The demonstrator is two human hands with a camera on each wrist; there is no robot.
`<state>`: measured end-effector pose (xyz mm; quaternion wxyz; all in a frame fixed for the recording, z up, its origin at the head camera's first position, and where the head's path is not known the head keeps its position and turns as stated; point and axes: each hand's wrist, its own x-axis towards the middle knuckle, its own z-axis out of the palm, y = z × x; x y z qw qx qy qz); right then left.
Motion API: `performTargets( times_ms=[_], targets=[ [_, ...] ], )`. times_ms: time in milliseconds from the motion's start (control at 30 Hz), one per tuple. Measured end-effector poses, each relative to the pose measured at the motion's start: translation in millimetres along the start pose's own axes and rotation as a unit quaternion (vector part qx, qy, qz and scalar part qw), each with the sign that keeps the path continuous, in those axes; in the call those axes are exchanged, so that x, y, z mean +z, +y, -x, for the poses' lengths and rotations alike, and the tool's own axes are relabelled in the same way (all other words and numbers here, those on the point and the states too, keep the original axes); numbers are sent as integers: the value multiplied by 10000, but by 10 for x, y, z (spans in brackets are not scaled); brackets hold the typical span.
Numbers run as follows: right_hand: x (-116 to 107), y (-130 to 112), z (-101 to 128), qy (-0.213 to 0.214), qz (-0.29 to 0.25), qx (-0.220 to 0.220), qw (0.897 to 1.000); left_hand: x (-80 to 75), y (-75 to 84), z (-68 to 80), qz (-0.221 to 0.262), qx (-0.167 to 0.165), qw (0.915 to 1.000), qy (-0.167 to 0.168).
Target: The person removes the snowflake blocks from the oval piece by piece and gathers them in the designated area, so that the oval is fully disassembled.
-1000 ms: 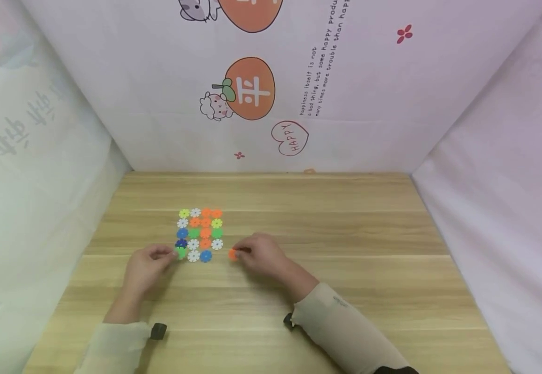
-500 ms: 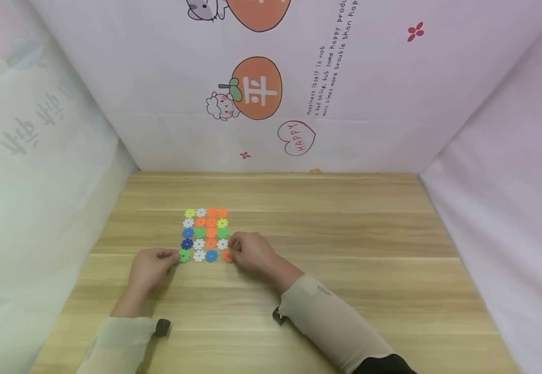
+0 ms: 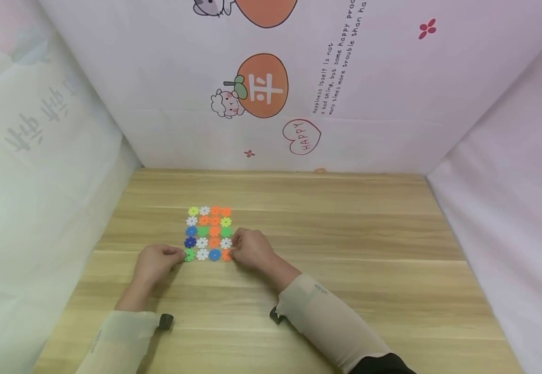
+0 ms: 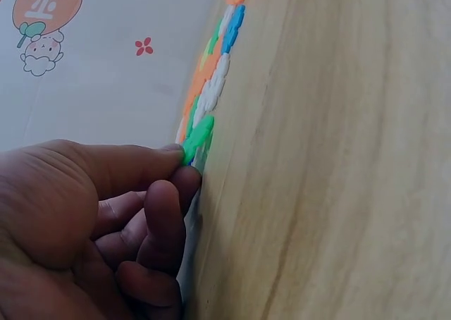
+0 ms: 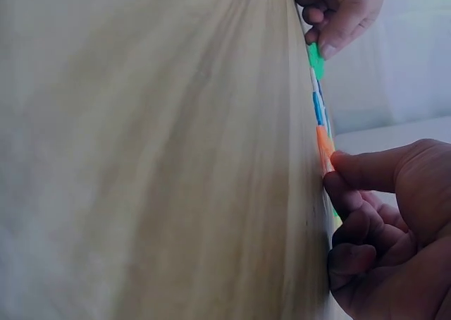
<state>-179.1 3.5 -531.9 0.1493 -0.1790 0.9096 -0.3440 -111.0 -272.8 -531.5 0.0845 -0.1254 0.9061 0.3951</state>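
- Flat grid of small flower-shaped plastic discs [image 3: 208, 232] in orange, white, green, blue and yellow, lying on the pale wooden counter [image 3: 346, 234], four across and five deep.
- Left hand [image 3: 156, 262] at the grid's near-left corner, thumb and forefinger pinching the green flower-shaped plastic disc [image 3: 189, 254] of that corner; remaining fingers curled under, as seen from the left wrist.
- Right hand [image 3: 249, 249] at the grid's near-right corner, thumb and forefinger pinching the orange flower-shaped plastic disc [image 3: 226, 254] there; other fingers folded into the palm.
- Orange disc level with the grid's nearest row, just beside the blue flower-shaped disc [image 3: 214, 254]; touching it or not, impossible to tell.
- From the right wrist, the discs edge-on against the counter, green one at the far end under the left hand's fingertips [image 5: 325, 46].
- Beige sleeves on both forearms, nearer than the grid.
- Behind the grid, a pale printed backdrop with an orange fruit cartoon [image 3: 261, 85] and a red "HAPPY" heart [image 3: 302, 136].
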Motion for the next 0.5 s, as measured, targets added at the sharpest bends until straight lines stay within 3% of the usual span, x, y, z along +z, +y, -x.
performTargets(
  times_ms=[333, 500],
  targets=[
    [11, 19, 17, 168, 14, 27, 9999, 5, 2, 8, 28, -63, 10000, 66],
    [-84, 66, 158, 249, 11, -120, 9996, 24, -3, 30, 108, -77, 9996, 245]
  ],
)
